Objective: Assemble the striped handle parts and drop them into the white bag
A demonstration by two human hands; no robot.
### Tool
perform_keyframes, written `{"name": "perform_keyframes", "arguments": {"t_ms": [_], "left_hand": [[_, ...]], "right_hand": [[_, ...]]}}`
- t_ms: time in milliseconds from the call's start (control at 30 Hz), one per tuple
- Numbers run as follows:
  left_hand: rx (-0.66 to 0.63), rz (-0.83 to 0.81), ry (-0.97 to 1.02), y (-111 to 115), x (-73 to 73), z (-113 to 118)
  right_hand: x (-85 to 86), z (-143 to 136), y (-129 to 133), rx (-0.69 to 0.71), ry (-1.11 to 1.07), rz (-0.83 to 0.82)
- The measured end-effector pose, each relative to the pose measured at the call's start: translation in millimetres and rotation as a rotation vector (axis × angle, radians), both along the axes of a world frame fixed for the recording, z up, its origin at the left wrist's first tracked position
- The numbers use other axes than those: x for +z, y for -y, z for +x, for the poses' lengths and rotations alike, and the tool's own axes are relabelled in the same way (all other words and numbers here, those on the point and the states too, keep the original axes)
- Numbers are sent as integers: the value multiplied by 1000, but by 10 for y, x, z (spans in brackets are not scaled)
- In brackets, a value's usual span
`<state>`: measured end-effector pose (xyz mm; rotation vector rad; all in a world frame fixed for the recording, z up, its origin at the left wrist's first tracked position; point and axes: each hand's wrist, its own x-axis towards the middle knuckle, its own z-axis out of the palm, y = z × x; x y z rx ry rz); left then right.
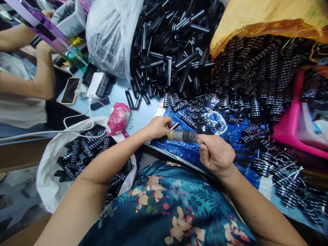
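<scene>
My left hand (159,128) is closed, its fingers pinched round a slim black tube (174,126) at the near edge of a blue plastic sheet. My right hand (217,153) is a fist gripping a mallet-like tool (181,135), a thick cylinder with a yellowish end, a grey middle and a black end. Motion blurs the tool, and its handle is not clearly visible. The tool's yellow end is close to my left fingertips; whether they touch I cannot tell. Beyond the hands lie small black ring-shaped caps (197,110) and black barrels with pale dotted rows (188,120).
A heap of glossy black tubes (169,68) fills the back. Dotted barrels spill from an orange bag (241,20) beside a pink bin (289,133). At left are a white sack (48,171) of barrels, a pink bundle (118,118), a phone (70,90), cables and another person's arm (43,75).
</scene>
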<state>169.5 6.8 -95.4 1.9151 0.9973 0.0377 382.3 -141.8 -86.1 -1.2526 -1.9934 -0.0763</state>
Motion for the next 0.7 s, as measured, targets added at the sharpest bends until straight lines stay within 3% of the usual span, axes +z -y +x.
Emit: {"name": "perform_keyframes", "arguments": {"t_ms": [167,267,367,467,500,567,633,700], "left_hand": [[-13,-11,-39,-56,-6,150],[16,81,-46,-30,78,103],[-101,31,-48,-4,399,-342],[-334,-255,-156,24,855,-1018],[-321,-301,-205,25,979,-1206],[-237,-237,-225,-19,1110,-1438],[-53,28,-222,-167,1063,-1485],[219,367,-293,-436,883,-1420]], "right_hand": [[-127,-139,65,145,175,-207],[-179,-75,102,168,69,-228],[-200,146,173,120,-24,-193],[-284,380,252,-7,71,-192],[-321,428,264,-31,95,-201],[-375,459,250,-33,115,-228],[-369,414,190,-7,110,-247],[-300,342,113,28,86,-254]]}}
